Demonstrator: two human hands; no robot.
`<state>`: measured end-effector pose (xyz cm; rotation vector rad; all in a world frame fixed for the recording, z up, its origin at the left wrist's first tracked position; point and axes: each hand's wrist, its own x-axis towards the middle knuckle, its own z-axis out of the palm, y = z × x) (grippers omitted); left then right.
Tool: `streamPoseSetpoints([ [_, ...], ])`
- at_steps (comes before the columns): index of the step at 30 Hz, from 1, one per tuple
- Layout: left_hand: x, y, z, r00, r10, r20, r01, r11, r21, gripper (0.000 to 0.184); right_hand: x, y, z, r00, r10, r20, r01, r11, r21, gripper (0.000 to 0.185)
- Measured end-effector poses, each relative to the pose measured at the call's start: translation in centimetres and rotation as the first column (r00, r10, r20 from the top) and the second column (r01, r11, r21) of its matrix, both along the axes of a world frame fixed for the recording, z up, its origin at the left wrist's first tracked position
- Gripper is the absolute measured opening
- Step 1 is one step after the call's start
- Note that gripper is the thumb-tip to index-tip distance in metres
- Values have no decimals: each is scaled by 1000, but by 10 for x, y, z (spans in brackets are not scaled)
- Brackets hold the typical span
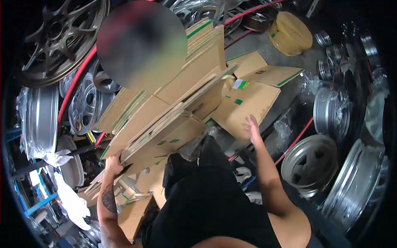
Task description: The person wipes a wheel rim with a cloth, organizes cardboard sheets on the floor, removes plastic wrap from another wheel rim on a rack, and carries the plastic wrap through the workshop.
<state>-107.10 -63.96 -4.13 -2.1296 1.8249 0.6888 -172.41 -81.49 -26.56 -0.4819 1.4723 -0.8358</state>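
Note:
A thick stack of flattened cardboard boxes (165,105) leans at a slant in front of my body. My left hand (113,164) is closed around the lower left edge of some of its sheets. My right hand (251,129) is open, its fingers apart and nothing in it. It hovers near an unfolded cardboard box (248,105) that carries a white and green label; whether the fingertips touch it I cannot tell. More cardboard pieces (134,211) lie low by my legs.
Metal wheel rims (312,163) crowd the right side, and more rims (41,120) stand on the left behind a red rail (76,84). A yellowish round drum-like object (290,34) sits at the back. A blurred round patch hides part of the upper middle.

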Motion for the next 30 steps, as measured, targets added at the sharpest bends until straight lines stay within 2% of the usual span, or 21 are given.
streamPoseSetpoints([
  [3,77,51,-66,985,122,124,-130,990,58,67,55,-7,-14,961,204,-185,-189,977,98,71],
  [4,96,64,-94,971,167,170,-182,981,73,69,62,2,-63,917,305,-258,-303,952,50,65],
  [5,111,78,-118,976,105,192,-90,992,-86,74,68,10,-115,856,387,-343,-410,912,7,60],
  [6,105,73,-124,916,298,269,-331,940,82,80,74,19,-164,786,444,-431,-504,863,-30,54],
  [8,118,78,-159,882,280,378,-195,949,-247,78,129,44,-95,669,526,-525,-577,813,79,45],
  [10,119,53,-146,875,363,320,-301,926,-226,70,178,87,-47,745,477,-467,-533,846,14,36],
  [11,126,42,-145,873,380,307,-329,921,-206,74,191,114,-51,747,540,-388,-559,826,74,31],
  [12,136,31,-146,868,403,291,-357,913,-200,78,208,142,-36,791,533,-301,-549,835,35,28],
  [13,142,21,-142,860,428,279,-385,902,-196,82,215,169,-51,651,625,-431,-695,719,-7,30],
  [14,149,12,-141,854,447,268,-408,893,-190,86,218,193,-55,606,673,-424,-755,655,-40,34],
  [15,153,6,-141,851,456,260,-421,889,-179,90,228,205,-7,456,757,-468,-805,575,144,42],
  [16,156,4,-149,840,473,265,-427,878,-216,94,225,222,-11,407,785,-468,-798,554,235,41],
  [18,161,3,-172,821,496,284,-420,860,-288,104,213,248,-11,706,601,-375,-592,791,153,37],
  [19,159,2,-178,813,521,259,-460,848,-263,106,203,256,-14,729,537,-425,-522,837,161,36],
  [20,149,4,-185,817,504,281,-399,845,-356,105,191,262,-17,747,468,-472,-447,879,165,34],
  [21,144,10,-200,818,494,294,-341,828,-445,102,177,264,-18,760,478,-440,-390,878,279,32],
  [22,135,10,-208,824,481,300,-274,802,-531,99,160,277,-40,785,399,-474,-342,917,204,32],
  [24,79,4,-188,879,411,243,-266,845,-464,95,141,286,-31,873,260,-414,-193,961,195,33],
  [26,5,-6,-174,932,311,187,-226,901,-370,92,117,297,-42,887,224,-403,-124,958,260,34],
  [28,-62,-14,-191,994,84,73,-45,901,-431,90,91,312,-68,893,209,-399,-96,954,283,35],
  [30,-129,-30,-192,987,-157,-17,142,931,-337,86,69,313,-77,927,163,-338,-30,930,366,31],
])
